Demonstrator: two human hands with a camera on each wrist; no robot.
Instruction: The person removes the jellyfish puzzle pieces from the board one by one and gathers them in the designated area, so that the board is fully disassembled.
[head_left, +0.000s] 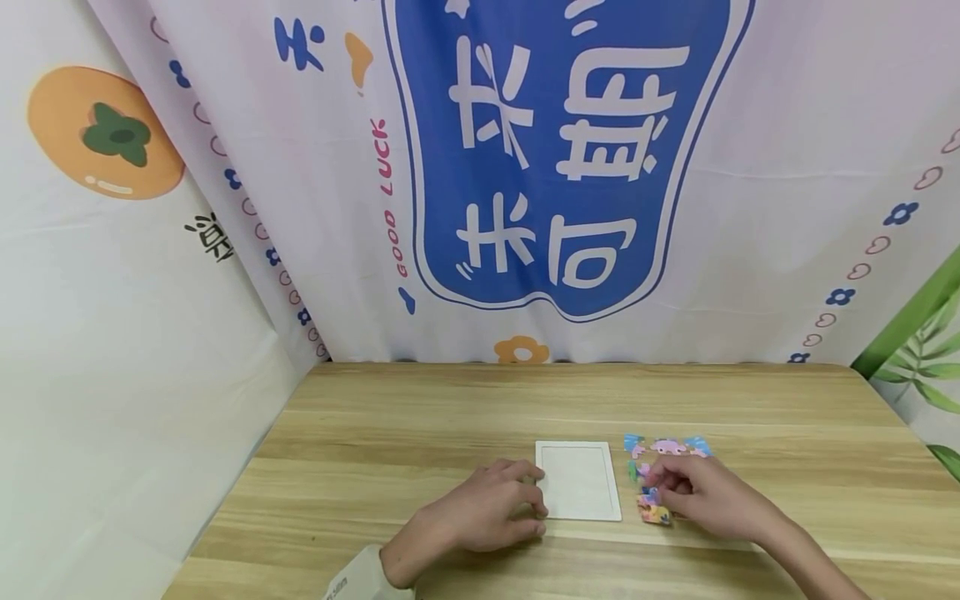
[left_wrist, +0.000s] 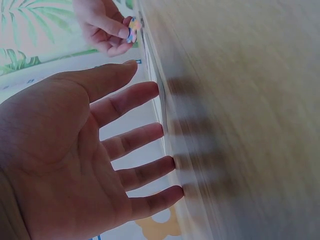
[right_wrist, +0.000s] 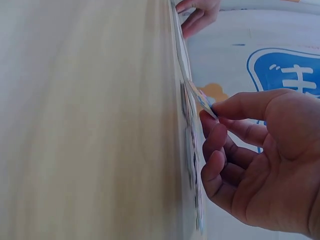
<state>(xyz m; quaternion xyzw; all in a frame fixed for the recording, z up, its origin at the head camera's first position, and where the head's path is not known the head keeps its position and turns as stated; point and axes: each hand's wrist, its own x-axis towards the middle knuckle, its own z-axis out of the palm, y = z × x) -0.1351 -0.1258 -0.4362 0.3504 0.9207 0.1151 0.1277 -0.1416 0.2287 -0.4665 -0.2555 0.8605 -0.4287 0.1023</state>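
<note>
A white rectangular puzzle frame [head_left: 577, 481] lies flat on the wooden table. Along its left edge rests my left hand [head_left: 497, 507], fingers spread and slightly bent, fingertips touching the rim and the table; the left wrist view shows nothing in its palm. To the right of the frame, my right hand [head_left: 708, 496] pinches a colourful puzzle piece [right_wrist: 201, 100] between thumb and index finger, one edge tilted up. Other printed puzzle pieces [head_left: 667, 446], pink and blue, lie beneath and beyond that hand, which partly hides them.
The wooden table [head_left: 420, 417] runs back to a hanging cloth [head_left: 352, 317] with blue and white lettering. White cloth [head_left: 135, 358] hangs on the left, and a leaf-patterned cloth [head_left: 926, 358] on the right.
</note>
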